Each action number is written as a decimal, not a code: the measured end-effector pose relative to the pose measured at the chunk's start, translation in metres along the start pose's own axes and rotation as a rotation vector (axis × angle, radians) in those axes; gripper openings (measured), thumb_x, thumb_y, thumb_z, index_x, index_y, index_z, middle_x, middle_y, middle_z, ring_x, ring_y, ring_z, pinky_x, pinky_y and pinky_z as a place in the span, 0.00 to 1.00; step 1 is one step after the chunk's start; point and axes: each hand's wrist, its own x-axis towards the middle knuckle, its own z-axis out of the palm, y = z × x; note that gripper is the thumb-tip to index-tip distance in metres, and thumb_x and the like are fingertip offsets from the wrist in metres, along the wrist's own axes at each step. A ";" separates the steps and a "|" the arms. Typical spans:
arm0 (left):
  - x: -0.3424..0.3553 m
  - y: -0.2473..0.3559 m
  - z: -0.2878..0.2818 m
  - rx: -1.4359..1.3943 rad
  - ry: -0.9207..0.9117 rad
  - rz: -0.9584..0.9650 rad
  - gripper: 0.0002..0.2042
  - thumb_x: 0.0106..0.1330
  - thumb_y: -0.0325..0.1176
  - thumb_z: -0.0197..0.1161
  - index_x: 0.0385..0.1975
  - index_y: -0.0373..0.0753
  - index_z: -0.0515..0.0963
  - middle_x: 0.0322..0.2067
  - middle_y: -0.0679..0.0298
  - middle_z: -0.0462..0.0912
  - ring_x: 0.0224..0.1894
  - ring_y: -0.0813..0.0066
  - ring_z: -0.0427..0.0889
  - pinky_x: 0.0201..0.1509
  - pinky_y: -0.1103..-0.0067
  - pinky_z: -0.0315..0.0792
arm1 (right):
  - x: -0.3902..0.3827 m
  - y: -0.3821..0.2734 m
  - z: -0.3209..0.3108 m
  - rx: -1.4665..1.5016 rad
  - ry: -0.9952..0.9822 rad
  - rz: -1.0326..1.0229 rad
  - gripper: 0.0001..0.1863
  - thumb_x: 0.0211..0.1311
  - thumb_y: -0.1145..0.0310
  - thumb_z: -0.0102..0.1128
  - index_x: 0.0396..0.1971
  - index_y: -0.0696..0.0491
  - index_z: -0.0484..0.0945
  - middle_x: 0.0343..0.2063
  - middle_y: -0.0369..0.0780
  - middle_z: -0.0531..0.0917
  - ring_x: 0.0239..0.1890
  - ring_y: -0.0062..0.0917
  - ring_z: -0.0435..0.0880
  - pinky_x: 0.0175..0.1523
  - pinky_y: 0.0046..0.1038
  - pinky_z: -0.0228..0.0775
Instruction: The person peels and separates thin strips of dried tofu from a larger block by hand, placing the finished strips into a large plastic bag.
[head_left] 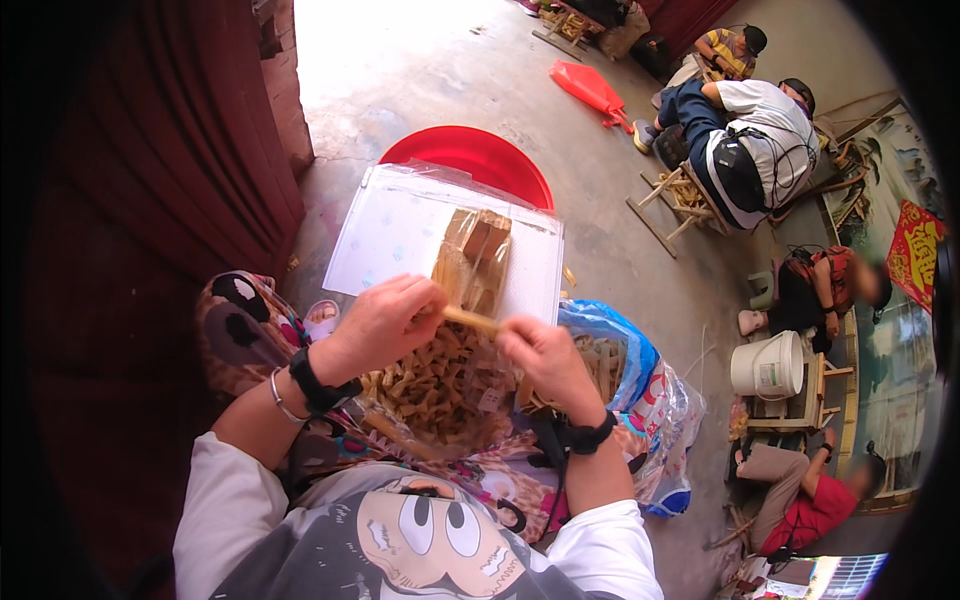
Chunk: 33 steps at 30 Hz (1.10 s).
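My left hand and my right hand grip a thin tan strip stretched horizontally between them, both with bent fingers. Just beyond it, a white board covered in clear plastic carries a brown wooden block under plastic film. A red basin shows behind the board. Below my hands, a heap of small tan folded pieces lies in my lap. On the right, a blue and clear plastic bag holds more pale pieces.
A dark red door stands left. Several people sit along the right and back by wooden stools. A red plastic item lies on the concrete floor. A white bucket is at right.
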 end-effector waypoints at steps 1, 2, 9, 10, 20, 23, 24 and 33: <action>0.007 0.003 0.000 0.131 0.074 0.088 0.08 0.50 0.24 0.61 0.30 0.39 0.72 0.27 0.63 0.75 0.34 0.64 0.76 0.38 0.75 0.71 | 0.005 -0.005 0.006 0.041 0.185 -0.009 0.08 0.61 0.65 0.56 0.33 0.55 0.77 0.20 0.42 0.79 0.23 0.27 0.79 0.30 0.30 0.70; 0.016 0.007 -0.002 0.260 0.147 0.176 0.08 0.50 0.25 0.61 0.30 0.39 0.72 0.28 0.64 0.75 0.36 0.64 0.76 0.40 0.74 0.71 | 0.010 -0.007 0.012 -0.076 0.269 -0.076 0.08 0.61 0.65 0.57 0.33 0.55 0.77 0.20 0.44 0.79 0.23 0.31 0.79 0.30 0.31 0.70; 0.006 0.004 -0.012 0.526 -0.079 0.067 0.09 0.47 0.26 0.61 0.30 0.39 0.75 0.33 0.62 0.76 0.37 0.66 0.74 0.41 0.73 0.70 | 0.009 0.008 0.018 -0.260 0.220 0.154 0.09 0.62 0.64 0.57 0.32 0.54 0.78 0.19 0.43 0.80 0.20 0.33 0.78 0.24 0.30 0.69; 0.004 0.013 -0.014 0.440 -0.039 0.089 0.11 0.47 0.25 0.62 0.32 0.38 0.76 0.34 0.62 0.76 0.37 0.65 0.75 0.42 0.73 0.71 | 0.004 0.003 0.017 -0.030 0.172 0.220 0.10 0.63 0.63 0.57 0.33 0.54 0.79 0.18 0.40 0.80 0.18 0.27 0.77 0.23 0.25 0.67; -0.016 0.000 -0.002 0.261 0.000 -0.084 0.10 0.55 0.25 0.57 0.37 0.38 0.76 0.26 0.61 0.79 0.29 0.64 0.80 0.31 0.74 0.74 | -0.022 0.012 0.016 0.587 -0.451 0.357 0.11 0.64 0.63 0.56 0.41 0.52 0.77 0.26 0.29 0.81 0.23 0.09 0.72 0.23 0.10 0.58; -0.024 -0.003 0.007 0.039 -0.803 -0.485 0.08 0.60 0.28 0.56 0.38 0.39 0.78 0.27 0.59 0.81 0.29 0.64 0.82 0.33 0.74 0.75 | -0.026 -0.007 0.016 1.061 -0.278 0.192 0.19 0.61 0.72 0.56 0.53 0.53 0.72 0.36 0.35 0.81 0.29 0.08 0.74 0.25 0.11 0.65; -0.028 0.000 0.009 -0.191 -0.929 -0.227 0.09 0.59 0.30 0.59 0.39 0.41 0.78 0.26 0.59 0.81 0.29 0.67 0.82 0.33 0.76 0.75 | -0.025 -0.005 0.017 0.863 -0.336 0.199 0.21 0.60 0.74 0.56 0.55 0.53 0.71 0.40 0.35 0.81 0.32 0.10 0.76 0.29 0.14 0.68; -0.017 0.018 0.018 -0.960 -0.445 -0.524 0.13 0.63 0.28 0.58 0.46 0.31 0.71 0.34 0.67 0.77 0.33 0.85 0.76 0.35 0.86 0.71 | -0.028 -0.003 0.041 0.811 -0.213 0.225 0.13 0.66 0.63 0.54 0.45 0.55 0.72 0.27 0.31 0.79 0.21 0.08 0.70 0.21 0.11 0.63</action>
